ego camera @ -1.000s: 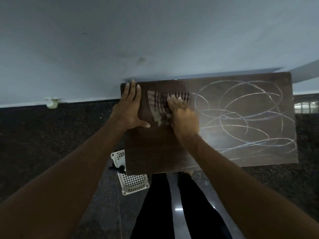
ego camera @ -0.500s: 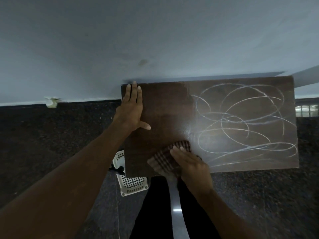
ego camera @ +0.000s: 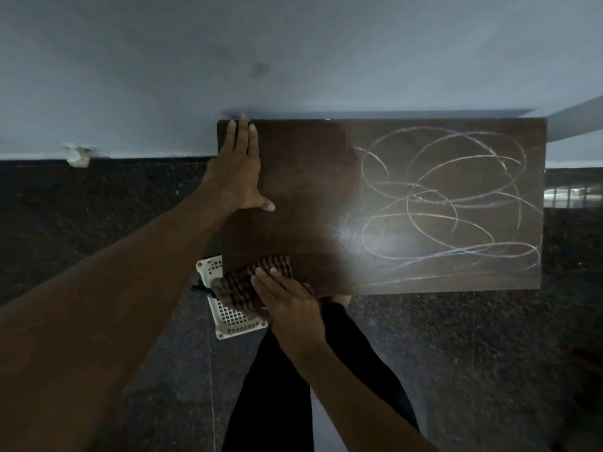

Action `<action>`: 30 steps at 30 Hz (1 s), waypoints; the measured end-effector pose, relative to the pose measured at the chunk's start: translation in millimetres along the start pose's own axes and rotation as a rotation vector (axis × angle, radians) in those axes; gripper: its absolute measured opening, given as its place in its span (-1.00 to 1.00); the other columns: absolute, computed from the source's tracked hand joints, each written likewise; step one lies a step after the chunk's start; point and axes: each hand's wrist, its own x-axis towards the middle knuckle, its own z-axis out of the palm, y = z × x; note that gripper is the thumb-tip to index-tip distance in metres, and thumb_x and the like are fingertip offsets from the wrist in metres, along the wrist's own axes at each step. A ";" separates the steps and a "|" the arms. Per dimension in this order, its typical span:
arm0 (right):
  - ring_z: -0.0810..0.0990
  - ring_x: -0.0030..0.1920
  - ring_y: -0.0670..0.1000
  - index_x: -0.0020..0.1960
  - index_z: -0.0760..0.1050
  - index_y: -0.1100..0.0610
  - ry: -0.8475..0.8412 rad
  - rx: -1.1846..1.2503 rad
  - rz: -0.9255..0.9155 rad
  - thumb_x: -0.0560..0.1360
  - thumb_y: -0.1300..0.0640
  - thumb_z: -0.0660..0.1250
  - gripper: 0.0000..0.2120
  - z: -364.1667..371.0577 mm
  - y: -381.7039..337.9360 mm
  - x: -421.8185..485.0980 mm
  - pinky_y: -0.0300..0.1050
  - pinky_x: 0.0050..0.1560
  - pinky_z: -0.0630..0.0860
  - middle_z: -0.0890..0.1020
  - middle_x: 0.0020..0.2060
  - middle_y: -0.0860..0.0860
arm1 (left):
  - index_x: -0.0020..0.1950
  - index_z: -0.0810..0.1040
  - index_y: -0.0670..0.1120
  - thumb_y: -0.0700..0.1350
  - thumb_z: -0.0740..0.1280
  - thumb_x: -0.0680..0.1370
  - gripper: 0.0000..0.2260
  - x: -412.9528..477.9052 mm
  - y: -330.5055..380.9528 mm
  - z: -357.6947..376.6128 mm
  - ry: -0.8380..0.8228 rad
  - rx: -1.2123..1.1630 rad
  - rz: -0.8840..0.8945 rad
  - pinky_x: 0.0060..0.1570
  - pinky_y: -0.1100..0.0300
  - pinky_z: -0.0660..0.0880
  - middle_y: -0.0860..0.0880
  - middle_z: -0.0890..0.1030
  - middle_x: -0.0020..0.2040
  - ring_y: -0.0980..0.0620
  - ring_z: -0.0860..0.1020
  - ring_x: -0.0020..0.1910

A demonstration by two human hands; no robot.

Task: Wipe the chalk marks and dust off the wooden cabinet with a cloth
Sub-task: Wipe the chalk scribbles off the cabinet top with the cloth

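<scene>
**A:** What fills the view, biggest first?

**B:** A pale wall [ego camera: 293,60] beyond both hands and dark speckled floor [ego camera: 98,223] below them. Then the wooden cabinet [ego camera: 310,190], its top seen from above and its far edge against the wall.

**A:** And the chalk?

**B:** The chalk marks [ego camera: 424,199] are looping scribbles covering the part of the top out to the right of the right hand. The strip between the two hands looks bare and dark.

**A:** The hands?

**B:** The left hand [ego camera: 238,171] lies flat on the far left corner, fingers straight and together, thumb out, gripping nothing. I'd say it is bracing. The right hand [ego camera: 290,305] is at the near edge with its fingers laid straight over the checked cloth [ego camera: 257,275], pressing it down rather than clenching it.

**A:** Where exactly is the cloth?

**B:** Under the right fingertips, bunched on the near left corner, part of it hanging past the edge.

**A:** Anything smaller?

**B:** A white perforated basket [ego camera: 231,318] on the floor, just left of the right wrist and below the cloth.

**A:** Which step is this?

**B:** My guess is the near end of a wiping stroke on the left section. About a third looks done and the scribbled area is not yet wiped.

**A:** Next move?

**B:** Probably carry the cloth rightward into the loops with firm, flat pressure, keeping the loose fold tucked under the palm so it does not drag off the edge.
</scene>
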 end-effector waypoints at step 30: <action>0.57 0.17 0.29 0.36 0.50 0.27 0.236 -0.152 0.127 0.38 0.34 0.44 -0.46 -40.2 76.4 2.6 0.17 0.07 0.60 0.52 0.35 0.21 | 0.62 -0.30 -0.23 0.16 0.65 0.25 0.37 -2.7 6.2 0.8 0.015 -0.107 -0.050 0.51 -0.31 0.24 -0.17 -0.37 0.62 -0.17 -0.29 0.63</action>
